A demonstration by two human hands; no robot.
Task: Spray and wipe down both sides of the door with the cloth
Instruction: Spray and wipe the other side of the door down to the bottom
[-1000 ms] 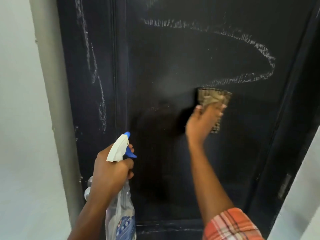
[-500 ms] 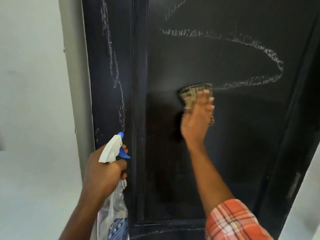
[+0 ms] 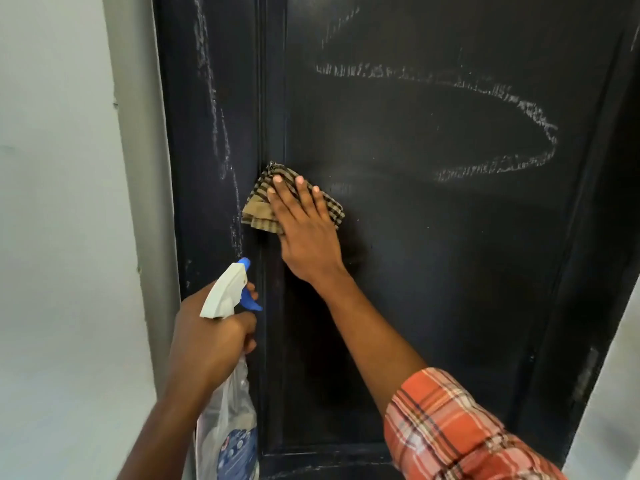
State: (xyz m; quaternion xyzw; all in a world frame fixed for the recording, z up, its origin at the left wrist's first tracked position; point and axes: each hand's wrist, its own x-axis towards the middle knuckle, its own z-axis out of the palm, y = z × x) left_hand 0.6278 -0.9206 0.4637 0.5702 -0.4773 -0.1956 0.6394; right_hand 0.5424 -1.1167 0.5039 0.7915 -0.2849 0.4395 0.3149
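R hand (image 3: 304,223) flat, pressing cloth (image 3: 258,211) on door (image 3: 433,271); L hand (image 3: 207,336) gripping spray bottle (image 3: 225,427). Chalk loop (image 3: 533,112) unwiped, other side not started, I reckon.

Dark door (image 3: 450,271), white smears (image 3: 540,112) across it, checked cloth (image 3: 259,199) against its panel

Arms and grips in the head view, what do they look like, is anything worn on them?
The right arm wears an orange-red plaid sleeve with white and dark lines at its near end; the forearm is bare. The left arm shows no sleeve. Neither the right grip nor the left grip has a glove, ring or watch in view.
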